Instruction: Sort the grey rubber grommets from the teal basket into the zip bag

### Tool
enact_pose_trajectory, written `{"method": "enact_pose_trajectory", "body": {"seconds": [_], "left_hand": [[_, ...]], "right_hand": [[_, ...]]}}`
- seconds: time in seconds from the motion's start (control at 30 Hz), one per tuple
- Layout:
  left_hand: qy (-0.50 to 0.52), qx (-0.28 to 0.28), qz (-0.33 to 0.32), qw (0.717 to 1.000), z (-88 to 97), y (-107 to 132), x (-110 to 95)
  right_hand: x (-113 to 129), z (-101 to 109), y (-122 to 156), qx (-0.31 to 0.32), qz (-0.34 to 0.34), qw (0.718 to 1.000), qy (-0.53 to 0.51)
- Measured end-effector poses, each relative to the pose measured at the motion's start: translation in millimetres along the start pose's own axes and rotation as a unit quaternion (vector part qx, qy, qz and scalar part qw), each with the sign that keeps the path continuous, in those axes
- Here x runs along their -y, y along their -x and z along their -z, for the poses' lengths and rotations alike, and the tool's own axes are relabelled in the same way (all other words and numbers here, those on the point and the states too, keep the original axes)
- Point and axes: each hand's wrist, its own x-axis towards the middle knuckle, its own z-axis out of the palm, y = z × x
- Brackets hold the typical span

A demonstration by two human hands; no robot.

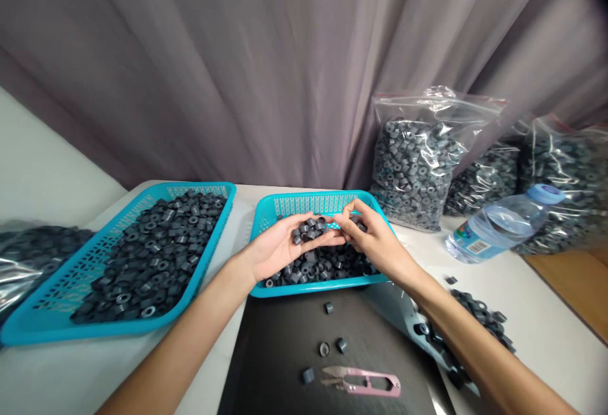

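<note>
My left hand lies palm up over the middle teal basket, cupping a small heap of dark grey rubber rings. My right hand reaches in from the right, its fingers curled and pinching at rings by the left hand's fingertips. More rings fill the basket beneath both hands.
A larger teal basket of rings sits at left, a shiny bag beyond it. Clear bags of rings and a water bottle stand at right. A black mat holds loose rings and pink snips. Another ring pile lies by my right forearm.
</note>
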Motion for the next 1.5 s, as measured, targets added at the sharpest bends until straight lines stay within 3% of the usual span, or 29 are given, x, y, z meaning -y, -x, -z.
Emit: {"method": "enact_pose_trajectory", "body": {"seconds": [0.27, 0.5, 0.73, 0.9, 1.0, 1.1, 1.17, 1.27, 1.37, 1.43, 1.5], "left_hand": [[0.012, -0.029, 0.005, 0.999, -2.5, -1.1, 0.3], [0.030, -0.015, -0.001, 0.999, 0.4, -2.9, 0.7], [0.051, 0.002, 0.055, 0.997, -2.7, -0.3, -1.8], [0.019, 0.005, 0.056, 0.998, 0.6, -0.8, -0.9], [-0.018, 0.004, 0.042, 0.999, 4.5, -0.9, -1.3], [-0.078, -0.001, 0.016, 0.997, 3.6, -4.3, -8.6], [-0.166, 0.000, -0.008, 0.986, -4.2, -9.5, -19.6], [-0.286, 0.017, -0.042, 0.957, -29.3, -20.1, -44.3], [-0.336, 0.026, -0.076, 0.938, -64.8, -32.8, -73.8], [-0.365, 0.020, -0.109, 0.924, -89.9, -42.8, -93.6], [-0.392, 0.009, -0.151, 0.907, -115.1, -54.8, -112.5]], "right_hand": [[-9.5, 3.2, -3.7, 0.002, -0.027, 0.999, 0.021], [-14.4, 15.2, -9.7, 0.006, -0.037, 0.998, 0.042], [-23.9, 25.2, -5.5, 0.088, -0.089, 0.988, 0.089], [-16.2, 25.6, 0.7, 0.125, -0.101, 0.981, 0.113], [-1.9, 32.9, -2.0, 0.100, -0.071, 0.984, 0.129], [28.2, 55.7, -14.5, 0.038, -0.013, 0.986, 0.163], [58.6, 82.1, -30.2, -0.007, 0.021, 0.980, 0.197], [111.4, 133.5, -66.1, -0.101, 0.061, 0.962, 0.247], [153.1, 182.4, -109.7, -0.186, 0.071, 0.941, 0.273], [167.5, 204.7, -134.6, -0.180, 0.034, 0.940, 0.289], [172.0, 216.6, -151.4, -0.134, -0.030, 0.943, 0.302]]}}
